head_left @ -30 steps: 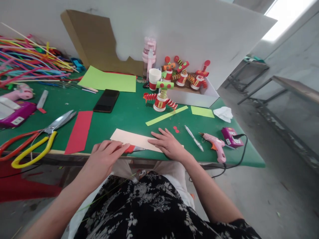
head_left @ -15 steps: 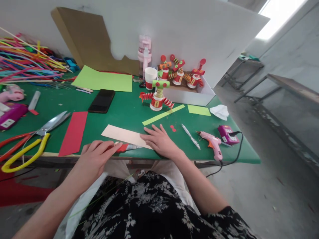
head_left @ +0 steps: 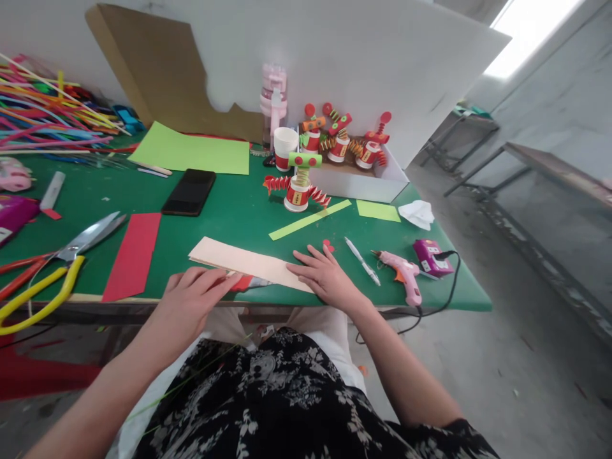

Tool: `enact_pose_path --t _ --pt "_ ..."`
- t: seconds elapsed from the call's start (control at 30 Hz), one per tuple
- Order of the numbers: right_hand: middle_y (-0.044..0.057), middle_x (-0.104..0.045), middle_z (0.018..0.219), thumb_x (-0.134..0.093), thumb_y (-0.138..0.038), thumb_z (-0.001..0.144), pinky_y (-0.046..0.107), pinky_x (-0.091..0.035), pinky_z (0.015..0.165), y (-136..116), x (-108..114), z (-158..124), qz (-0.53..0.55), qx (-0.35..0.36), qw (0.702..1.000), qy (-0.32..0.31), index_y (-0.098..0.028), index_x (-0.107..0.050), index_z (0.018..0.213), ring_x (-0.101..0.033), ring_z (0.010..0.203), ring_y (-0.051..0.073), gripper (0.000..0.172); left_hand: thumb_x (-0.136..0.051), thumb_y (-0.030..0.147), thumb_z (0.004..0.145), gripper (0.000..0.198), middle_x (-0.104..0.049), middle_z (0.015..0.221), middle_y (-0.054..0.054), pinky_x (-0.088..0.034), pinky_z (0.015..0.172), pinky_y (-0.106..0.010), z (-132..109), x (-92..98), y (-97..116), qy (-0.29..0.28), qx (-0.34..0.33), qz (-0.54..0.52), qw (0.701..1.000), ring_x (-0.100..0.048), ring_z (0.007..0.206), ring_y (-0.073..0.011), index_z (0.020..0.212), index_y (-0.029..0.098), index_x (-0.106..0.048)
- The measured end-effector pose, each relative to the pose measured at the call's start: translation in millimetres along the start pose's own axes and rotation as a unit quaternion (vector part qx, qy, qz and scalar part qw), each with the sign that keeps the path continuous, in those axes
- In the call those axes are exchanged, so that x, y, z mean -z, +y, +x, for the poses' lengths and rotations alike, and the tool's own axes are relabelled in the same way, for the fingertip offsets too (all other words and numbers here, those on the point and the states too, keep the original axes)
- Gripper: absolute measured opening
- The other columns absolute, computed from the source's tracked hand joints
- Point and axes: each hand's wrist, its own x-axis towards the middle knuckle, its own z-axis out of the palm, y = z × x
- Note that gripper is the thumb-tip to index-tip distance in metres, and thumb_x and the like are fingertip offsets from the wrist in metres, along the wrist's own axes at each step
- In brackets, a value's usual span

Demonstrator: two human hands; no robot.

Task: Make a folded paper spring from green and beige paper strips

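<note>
A long cream paper strip (head_left: 248, 256) lies near the table's front edge, with a second layer showing under its left end. My left hand (head_left: 198, 290) is closed at the strip's near edge, around a red-handled craft knife (head_left: 243, 282); most of the handle is hidden under the fingers. The knife's grey blade points right, along the paper's near edge. Spread flat, my right hand (head_left: 329, 280) presses on the strip's right end. Small red paper dots (head_left: 327, 245) lie just beyond its fingertips.
Scissors (head_left: 71, 255), a red paper piece (head_left: 134, 255) and a phone (head_left: 189, 192) lie left. Rightward are a white pen (head_left: 362, 260) and a pink glue gun (head_left: 403, 274) with its cord. A paper-cup figure (head_left: 297, 191) stands behind, before a white box (head_left: 368, 185) of similar figures.
My left hand has slid a little right with the knife. My right hand has moved right along the strip, uncovering more of it. The view has shifted slightly.
</note>
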Motion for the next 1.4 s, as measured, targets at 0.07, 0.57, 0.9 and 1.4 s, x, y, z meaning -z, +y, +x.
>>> enact_pose_path --t 0.07,0.57,0.9,1.4 --pt "0.001 -0.045 0.153 -0.043 -0.028 0.102 0.06 -0.02 0.119 1 0 0 0.002 0.002 1.0 0.0 -0.033 -0.055 0.139 -0.029 0.148 0.031 0.039 -0.031 -0.003 0.083 0.063 -0.066 0.122 -0.009 -0.044 0.074 -0.038 -2 0.0 -2 -0.01 -0.003 0.002 1.0 -0.057 0.103 -0.0291 0.135 0.022 -0.055" --pt "0.001 -0.046 0.152 -0.043 -0.029 0.102 0.058 -0.02 0.12 0 -1 0 -0.002 -0.001 1.0 0.006 -0.031 -0.056 0.138 -0.027 0.148 0.031 0.038 -0.033 -0.004 0.082 0.066 -0.068 0.121 -0.009 -0.041 0.079 -0.037 7 1.8 17 -0.011 0.003 -0.008 1.0 -0.057 0.106 -0.0277 0.137 0.025 -0.056" --pt "0.0 -0.046 0.152 -0.041 -0.03 0.103 0.058 -0.022 0.12 1 -2 -1 -0.011 0.003 1.0 0.009 -0.034 -0.055 0.139 -0.028 0.148 0.03 0.038 -0.037 -0.002 0.085 0.059 -0.068 0.12 -0.009 -0.04 0.079 -0.038 13 -0.2 24 0.001 -0.022 -0.01 1.0 -0.056 0.104 -0.0277 0.134 0.022 -0.058" --pt "0.002 -0.048 0.151 -0.045 -0.032 0.101 0.06 -0.019 0.119 15 9 -20 0.0 -0.004 0.999 0.043 -0.034 -0.06 0.134 -0.03 0.147 0.03 0.036 -0.035 -0.006 0.082 0.059 -0.069 0.116 -0.009 -0.038 0.075 -0.037 9 -6.5 25 0.034 -0.038 0.001 0.999 -0.056 0.099 -0.0265 0.129 0.019 -0.062"
